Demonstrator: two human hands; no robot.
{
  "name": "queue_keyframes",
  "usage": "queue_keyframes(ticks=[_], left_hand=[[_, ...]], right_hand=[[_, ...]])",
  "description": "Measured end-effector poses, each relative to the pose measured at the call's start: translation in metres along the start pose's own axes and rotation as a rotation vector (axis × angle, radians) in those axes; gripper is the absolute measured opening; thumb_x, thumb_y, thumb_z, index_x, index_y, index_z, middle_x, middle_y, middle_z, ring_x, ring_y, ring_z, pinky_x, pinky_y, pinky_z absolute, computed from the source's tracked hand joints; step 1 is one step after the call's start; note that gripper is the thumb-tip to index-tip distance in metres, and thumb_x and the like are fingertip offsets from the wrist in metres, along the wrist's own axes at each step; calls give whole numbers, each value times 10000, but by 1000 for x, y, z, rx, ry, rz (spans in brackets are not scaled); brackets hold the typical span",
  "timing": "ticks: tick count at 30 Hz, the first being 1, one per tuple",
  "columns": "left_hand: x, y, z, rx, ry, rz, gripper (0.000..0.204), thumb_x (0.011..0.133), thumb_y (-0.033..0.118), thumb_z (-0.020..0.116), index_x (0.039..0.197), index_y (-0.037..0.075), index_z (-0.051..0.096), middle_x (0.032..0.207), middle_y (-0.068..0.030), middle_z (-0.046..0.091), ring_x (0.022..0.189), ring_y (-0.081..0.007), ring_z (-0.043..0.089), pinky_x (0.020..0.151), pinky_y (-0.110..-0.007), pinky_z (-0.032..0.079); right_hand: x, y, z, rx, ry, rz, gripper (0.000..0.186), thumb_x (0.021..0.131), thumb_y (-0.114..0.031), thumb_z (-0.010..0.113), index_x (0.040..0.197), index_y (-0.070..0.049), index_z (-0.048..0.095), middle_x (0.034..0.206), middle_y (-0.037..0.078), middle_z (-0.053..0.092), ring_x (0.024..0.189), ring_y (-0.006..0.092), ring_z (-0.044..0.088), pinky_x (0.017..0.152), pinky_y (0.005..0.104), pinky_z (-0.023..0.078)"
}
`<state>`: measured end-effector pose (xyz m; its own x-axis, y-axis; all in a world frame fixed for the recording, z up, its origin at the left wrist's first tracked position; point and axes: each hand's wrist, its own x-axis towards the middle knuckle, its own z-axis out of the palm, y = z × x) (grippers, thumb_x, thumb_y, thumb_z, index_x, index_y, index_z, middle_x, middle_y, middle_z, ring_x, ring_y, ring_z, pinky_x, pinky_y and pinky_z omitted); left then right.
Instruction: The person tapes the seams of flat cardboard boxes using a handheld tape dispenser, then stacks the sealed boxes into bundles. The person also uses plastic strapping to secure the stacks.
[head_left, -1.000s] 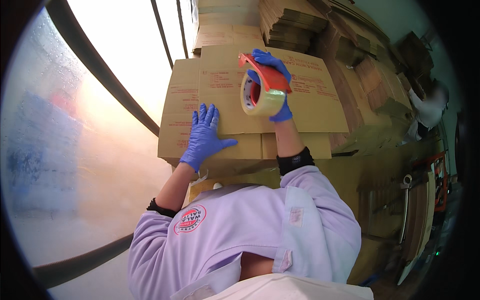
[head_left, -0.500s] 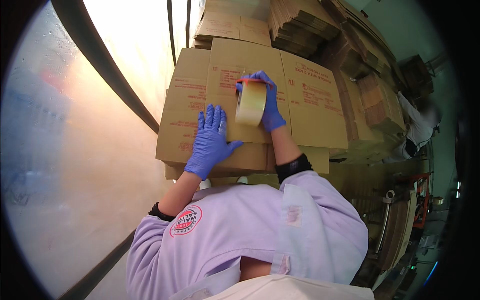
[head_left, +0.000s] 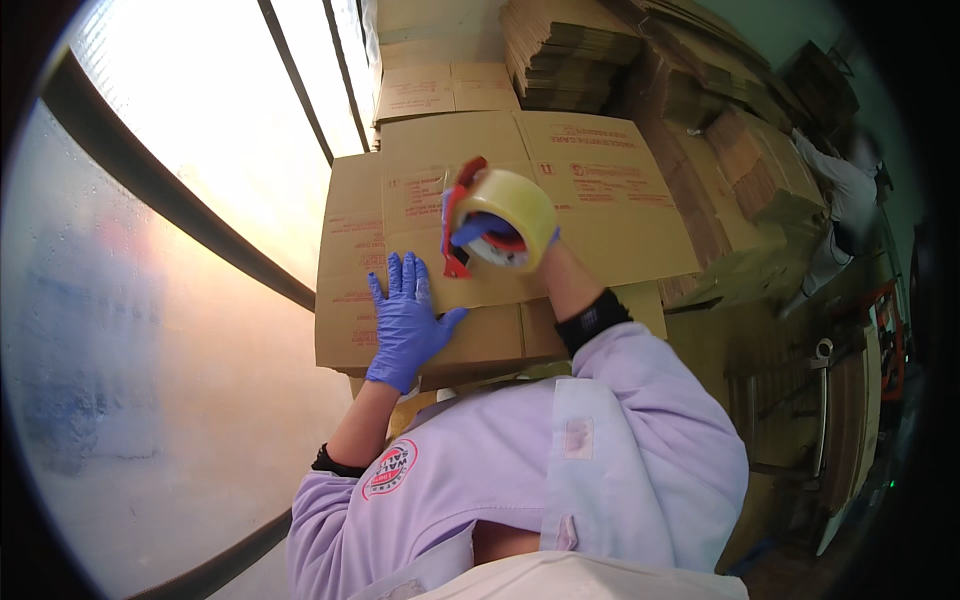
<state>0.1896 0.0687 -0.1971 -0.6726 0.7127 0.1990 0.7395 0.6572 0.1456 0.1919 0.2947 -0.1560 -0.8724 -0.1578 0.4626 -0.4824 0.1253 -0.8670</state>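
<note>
A flattened brown cardboard box with red print lies on top of a stack in front of me. My left hand, in a blue glove, rests flat on its near left part with the fingers stretched out. Above the cardboard my right hand, also gloved in blue, holds a red tape dispenser carrying a wide roll of clear yellowish tape. The roll hides most of the right hand. Its open side with the red hub is turned up toward me.
Tall stacks of folded cardboard stand beyond and to the right. A translucent plastic curtain with dark strips hangs at the left. Far right, another person in white bends beside a carton stack. A metal rail stands at lower right.
My right hand has lifted and turned the tape dispenser, so the roll's side now shows. My left hand stays flat on the cardboard. The whole view has shifted slightly.
</note>
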Motion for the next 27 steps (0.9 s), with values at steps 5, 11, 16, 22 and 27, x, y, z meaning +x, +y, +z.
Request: queue_keyframes(ticks=[5, 11, 16, 22, 27], left_hand=[[42, -35, -10, 92, -137, -73, 891, 749, 562, 505, 1307, -79, 238, 1382, -213, 234, 1311, -327, 154, 1019, -519, 163], [137, -111, -8, 113, -207, -70, 865, 751, 559, 515, 1318, -39, 252, 1390, -171, 242, 1309, -282, 177, 1051, -348, 210], [206, -129, -14, -36, -261, -108, 791, 773, 531, 508, 1292, -35, 317, 1377, -165, 273, 1308, -250, 188, 1058, -314, 199], [234, -143, 41, 72, 82, -461, 844, 761, 569, 487, 1346, 17, 234, 1424, -186, 122, 1329, -328, 45, 1039, -500, 129], [231, -160, 57, 186, 518, -91, 538, 820, 299, 495, 1228, -43, 415, 1364, -218, 267, 1302, -366, 148, 1047, -477, 118]], right_hand=[[-96, -31, -18, 701, -21, -95, 292, 631, -95, 701, 833, -1, 512, 795, 177, 601, 834, 293, 605, 792, 440, 478], [-174, -35, -7, 870, 579, -75, 243, 630, -197, 632, 759, -33, 506, 743, 160, 598, 719, 260, 604, 794, 442, 478], [-183, -37, -6, 798, 625, 48, 187, 649, -119, 606, 773, -23, 505, 753, 147, 600, 753, 285, 613, 785, 443, 479], [-179, -31, -18, 744, 563, 185, 191, 644, -119, 627, 764, -23, 513, 744, 141, 605, 771, 296, 616, 780, 435, 486], [-177, -35, -15, 726, 580, 227, 195, 646, -133, 612, 769, -22, 509, 761, 172, 612, 771, 314, 617, 785, 431, 484]])
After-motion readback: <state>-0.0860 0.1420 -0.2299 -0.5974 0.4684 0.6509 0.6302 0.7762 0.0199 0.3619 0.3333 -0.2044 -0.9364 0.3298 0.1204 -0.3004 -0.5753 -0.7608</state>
